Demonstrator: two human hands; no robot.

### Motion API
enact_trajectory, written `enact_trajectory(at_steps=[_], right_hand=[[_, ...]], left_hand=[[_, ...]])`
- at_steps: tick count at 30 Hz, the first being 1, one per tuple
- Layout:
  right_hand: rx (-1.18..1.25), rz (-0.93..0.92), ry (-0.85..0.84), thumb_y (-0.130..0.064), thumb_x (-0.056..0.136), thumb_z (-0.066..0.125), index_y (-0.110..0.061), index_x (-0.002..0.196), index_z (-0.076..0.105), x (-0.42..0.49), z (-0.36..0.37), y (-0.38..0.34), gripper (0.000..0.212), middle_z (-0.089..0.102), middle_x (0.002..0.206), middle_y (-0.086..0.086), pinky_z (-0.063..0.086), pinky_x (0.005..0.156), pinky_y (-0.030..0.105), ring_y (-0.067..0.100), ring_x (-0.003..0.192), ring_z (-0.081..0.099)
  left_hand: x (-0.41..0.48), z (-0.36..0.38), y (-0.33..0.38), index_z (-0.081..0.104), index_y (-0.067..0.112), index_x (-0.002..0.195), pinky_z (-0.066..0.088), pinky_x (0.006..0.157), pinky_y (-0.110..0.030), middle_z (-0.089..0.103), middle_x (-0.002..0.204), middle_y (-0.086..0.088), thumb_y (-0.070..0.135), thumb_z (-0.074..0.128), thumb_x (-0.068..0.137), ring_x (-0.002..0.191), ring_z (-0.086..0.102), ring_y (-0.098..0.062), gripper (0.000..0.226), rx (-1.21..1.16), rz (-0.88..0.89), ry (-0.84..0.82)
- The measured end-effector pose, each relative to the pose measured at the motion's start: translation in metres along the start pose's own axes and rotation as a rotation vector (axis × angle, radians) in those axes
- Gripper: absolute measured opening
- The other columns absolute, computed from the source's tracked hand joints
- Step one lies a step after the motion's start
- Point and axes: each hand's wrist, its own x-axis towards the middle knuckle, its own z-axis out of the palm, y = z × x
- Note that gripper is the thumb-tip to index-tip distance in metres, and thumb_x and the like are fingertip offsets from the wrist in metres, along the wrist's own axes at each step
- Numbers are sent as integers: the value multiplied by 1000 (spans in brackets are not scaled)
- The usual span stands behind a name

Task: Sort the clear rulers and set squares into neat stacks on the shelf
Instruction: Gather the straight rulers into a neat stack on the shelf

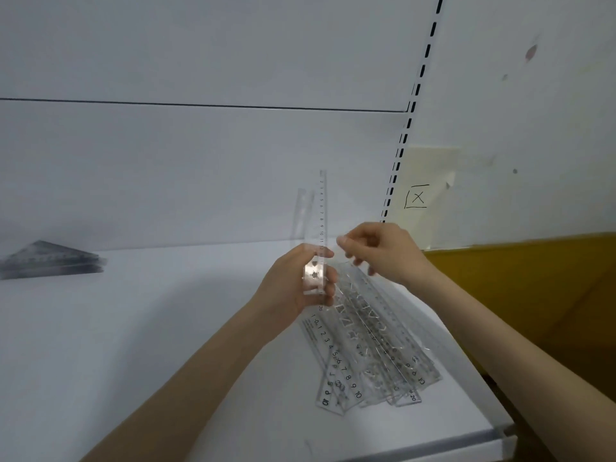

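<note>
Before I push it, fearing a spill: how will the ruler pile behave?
The ruler pile looks loose and fanned, so it would likely slide apart on the smooth shelf. The ruler in the left hand stands straight, so probably stiff and light.

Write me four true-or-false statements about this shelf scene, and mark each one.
1. The left hand holds clear rulers upright. True.
2. The ruler pile lies fanned out on the floor. False: it lies on the white shelf, near its right end.
3. The set-square stack sits at the shelf's far left. True.
4. The right hand rests flat on the set-square stack. False: it hovers with curled fingers over the ruler pile's far end, well apart from that stack.
</note>
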Motion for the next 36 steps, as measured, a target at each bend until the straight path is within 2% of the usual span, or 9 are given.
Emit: enact_trajectory(at_steps=[2, 4, 6, 9, 15, 18, 23, 27, 36], right_hand=[[-418, 46, -165, -60, 78, 62, -16, 105, 63, -7, -7, 14, 52, 65, 94, -5, 51, 70, 19, 6, 80, 61], [-580, 153, -311, -66, 72, 65, -17, 117, 58, -16, -10, 24, 68, 59, 98, -7, 51, 78, 23, 8, 87, 58], [-521, 201, -301, -62, 69, 71, -16, 119, 59, -21, -12, 30, 68, 60, 97, -8, 48, 74, 20, 7, 87, 58], [-381, 194, -161, -45, 71, 80, -13, 109, 68, -23, -15, 32, 51, 66, 91, -6, 41, 61, 13, 6, 83, 61], [-305, 265, -30, -34, 66, 86, -17, 92, 73, -24, -20, 35, 33, 70, 84, -4, 57, 76, 34, 9, 77, 65], [-290, 293, 2, -35, 65, 87, -19, 87, 73, -25, -24, 34, 30, 72, 77, -3, 55, 72, 30, 9, 73, 67], [231, 304, 66, -20, 73, 80, -10, 82, 75, -35, -34, 17, 14, 72, 74, 3, 43, 52, 18, 8, 61, 56], [479, 228, 25, -15, 75, 76, -1, 89, 73, -36, -35, -7, 20, 72, 76, 7, 45, 51, 19, 10, 58, 60], [491, 121, 31, -18, 76, 76, -1, 90, 72, -34, -31, -37, 23, 74, 80, 10, 47, 58, 23, 12, 60, 61]], left_hand=[[1, -2, 1, 56, 6, 100, 47, 53, -30, 56, 70, -14, 12, 46, 94, 55, 51, -23, 13, -21, 14, 10], [0, -3, 2, 56, 7, 101, 47, 52, -30, 56, 71, -14, 14, 48, 93, 55, 51, -23, 14, -46, 18, 13], [0, -4, 2, 56, 7, 103, 47, 52, -31, 56, 71, -14, 16, 48, 93, 55, 51, -23, 15, -61, 26, 10], [-1, -4, 1, 56, 8, 105, 47, 53, -31, 55, 72, -14, 18, 47, 94, 56, 51, -24, 17, -68, 48, 9], [0, -4, 0, 55, 9, 111, 48, 58, -33, 57, 75, -13, 23, 45, 96, 60, 53, -23, 23, -55, 83, -31], [0, -4, -1, 55, 10, 117, 49, 60, -35, 57, 75, -13, 24, 51, 91, 63, 52, -23, 30, -76, 92, -55], [-3, -4, -4, 55, 22, 124, 51, 64, -37, 55, 80, -13, 15, 35, 101, 66, 53, -21, 31, -76, 96, -88], [-4, -5, -3, 56, 21, 123, 53, 68, -41, 58, 84, -15, 16, 36, 101, 72, 58, -24, 30, -122, 86, -126], [-10, 1, -2, 52, 20, 129, 53, 79, -58, 65, 105, -24, 17, 32, 102, 87, 66, -37, 33, -122, 72, -242]])
